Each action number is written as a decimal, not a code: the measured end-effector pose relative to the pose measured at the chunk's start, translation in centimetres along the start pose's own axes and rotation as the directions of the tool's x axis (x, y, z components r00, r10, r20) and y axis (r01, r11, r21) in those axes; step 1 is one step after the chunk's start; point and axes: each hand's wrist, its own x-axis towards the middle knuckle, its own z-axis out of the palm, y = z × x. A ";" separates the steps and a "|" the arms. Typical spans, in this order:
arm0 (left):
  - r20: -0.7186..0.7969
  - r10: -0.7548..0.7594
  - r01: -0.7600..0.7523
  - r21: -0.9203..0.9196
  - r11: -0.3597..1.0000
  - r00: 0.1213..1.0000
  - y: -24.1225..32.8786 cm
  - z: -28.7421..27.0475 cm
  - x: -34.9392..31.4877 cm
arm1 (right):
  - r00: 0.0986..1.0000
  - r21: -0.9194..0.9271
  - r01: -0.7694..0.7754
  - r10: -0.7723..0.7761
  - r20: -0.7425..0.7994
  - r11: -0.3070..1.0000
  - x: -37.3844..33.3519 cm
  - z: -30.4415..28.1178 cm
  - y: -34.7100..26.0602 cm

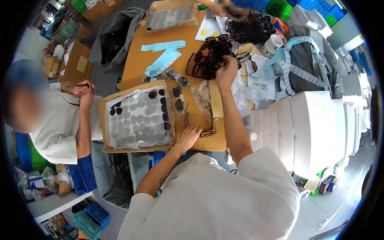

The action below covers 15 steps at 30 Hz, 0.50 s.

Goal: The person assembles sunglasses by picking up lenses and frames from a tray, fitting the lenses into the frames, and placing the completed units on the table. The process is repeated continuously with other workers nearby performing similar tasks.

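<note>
My left hand (190, 137) is closed at the table's near edge, on one side of a dark eyeglass frame (208, 133) whose temples point away from me. Farther off, my right hand (227, 73) has its fingers bent against a heap of dark brown eyeglass frames (206, 60); its fingertips are partly hidden among them. Left of my left hand lies a shallow cardboard box (174, 130) lined with white paper, with rows of grey and black lenses (140, 119) in it. A strip of dark lenses (178, 98) and crumpled clear plastic (202, 96) lie between box and heap.
White boxes (280, 132) are stacked at the right. A light blue strip (164, 60) and another lens tray (170, 18) lie farther back, beside more black frames (250, 26). A co-worker (60, 116) sits left, holding a frame; another person's hand (216, 8) reaches in at the far edge.
</note>
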 end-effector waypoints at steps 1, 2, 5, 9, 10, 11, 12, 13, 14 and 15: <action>0.059 -0.034 0.038 -0.070 0.997 0.998 -0.1 0.1 0.0 | 0.984 -0.016 0.070 -0.071 -0.161 0.997 0.4 0.0 0.9; 0.130 -0.058 0.076 -0.138 0.987 0.990 -0.1 0.1 -0.1 | 0.915 -0.074 -0.030 -0.002 -0.403 0.997 2.8 0.0 2.7; 0.077 -0.011 0.019 -0.099 0.995 0.997 0.7 -0.6 -0.2 | 0.642 -0.060 -0.617 0.458 -0.615 0.785 9.5 0.5 10.0; -0.010 -0.021 0.020 -0.091 0.996 1.000 2.5 -3.6 -0.6 | 0.789 -0.651 -0.452 0.614 0.027 0.610 13.8 1.6 21.2; -0.073 -0.094 0.082 -0.154 0.985 0.993 3.6 -4.5 -1.2 | 0.786 -0.738 -0.289 0.591 0.180 0.609 13.3 1.6 23.3; -0.123 -0.126 0.096 -0.221 0.971 0.984 4.0 -5.5 -1.4 | 0.692 -0.817 -0.199 0.667 0.274 0.542 13.1 1.5 25.0; -0.115 -0.205 0.167 -0.276 0.947 0.972 4.5 -6.5 -2.0 | 0.868 -0.884 0.218 0.332 0.370 0.414 11.3 1.6 26.1; -0.134 -0.246 0.195 -0.313 0.929 0.960 4.8 -7.6 -2.9 | 0.819 -0.720 -0.212 0.522 0.238 0.660 9.7 1.2 26.8; -0.138 -0.296 0.227 -0.376 0.899 0.945 5.0 -8.6 -3.7 | 0.642 -0.772 -0.285 0.711 0.287 0.569 9.7 1.0 27.2; -0.122 -0.367 0.291 -0.406 0.866 0.922 5.0 -9.5 -4.5 | 0.700 -0.877 -0.068 0.650 0.298 0.475 8.7 1.0 27.1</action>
